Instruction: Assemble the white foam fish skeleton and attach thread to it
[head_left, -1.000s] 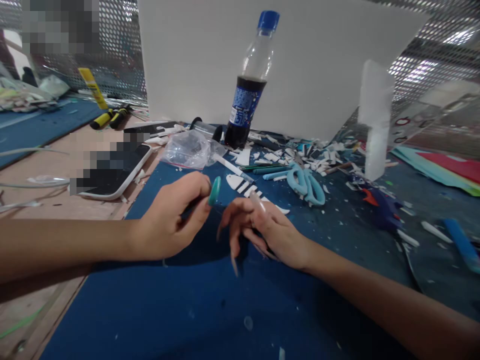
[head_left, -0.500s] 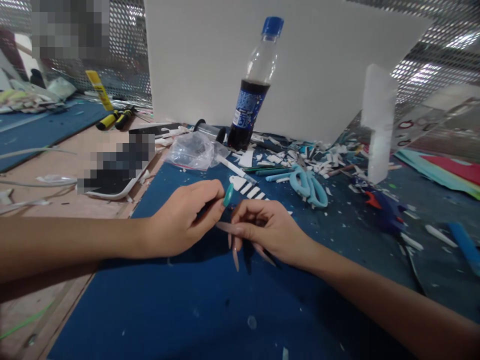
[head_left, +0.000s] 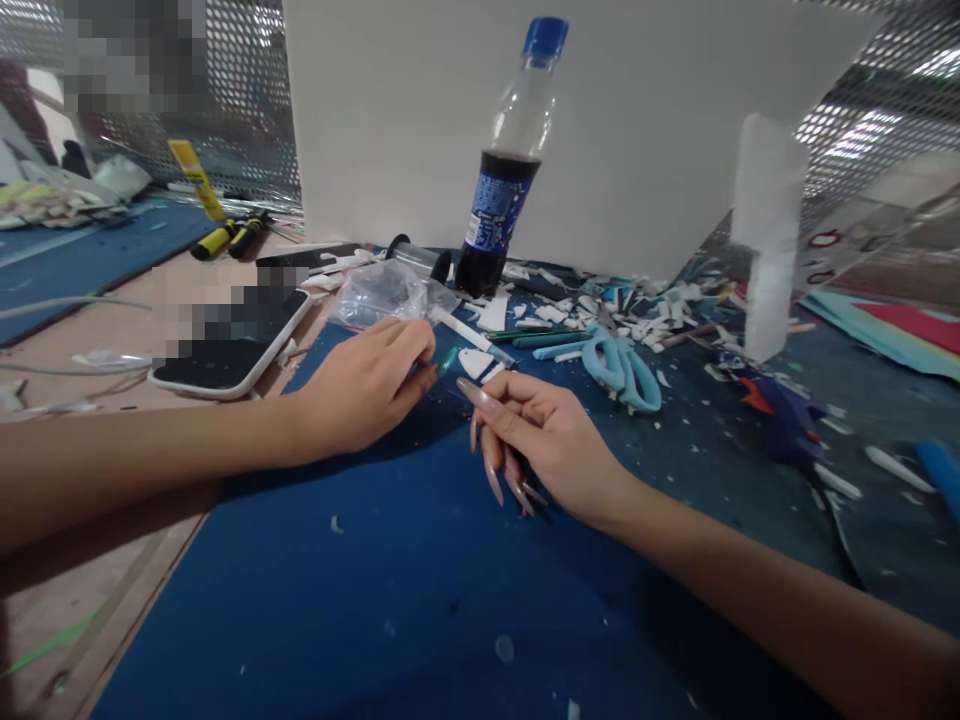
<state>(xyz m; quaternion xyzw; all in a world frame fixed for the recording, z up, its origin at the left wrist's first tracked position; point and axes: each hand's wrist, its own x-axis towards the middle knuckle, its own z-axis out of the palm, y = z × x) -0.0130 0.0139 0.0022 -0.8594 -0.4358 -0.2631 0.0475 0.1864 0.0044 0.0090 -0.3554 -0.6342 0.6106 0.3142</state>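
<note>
My left hand (head_left: pixel 367 385) is over the blue mat's left side, thumb and forefinger closed together. A small glossy teal piece (head_left: pixel 448 361) shows at its fingertips; its exact kind is unclear. My right hand (head_left: pixel 536 440), with long pale nails, is just to the right. Its thumb presses toward the curled forefinger, the other fingers bent below; anything between them is too small to make out. Just beyond both hands, a white rounded cut-out (head_left: pixel 475 361) lies on the blue mat (head_left: pixel 360 610); my right hand partly covers the white strips beside it.
Light blue scissors (head_left: pixel 621 370), a white pen (head_left: pixel 466 331) and white scraps (head_left: pixel 679 310) lie behind the hands. A dark soda bottle (head_left: pixel 496 200) stands before a white board. A phone (head_left: pixel 232 345) is at left; a dark blue glue gun (head_left: pixel 787 425) at right.
Both hands have moved slightly away from me and a little apart. The right hand's fingers have fanned out more below its thumb. The teal piece has moved up and left with the left hand.
</note>
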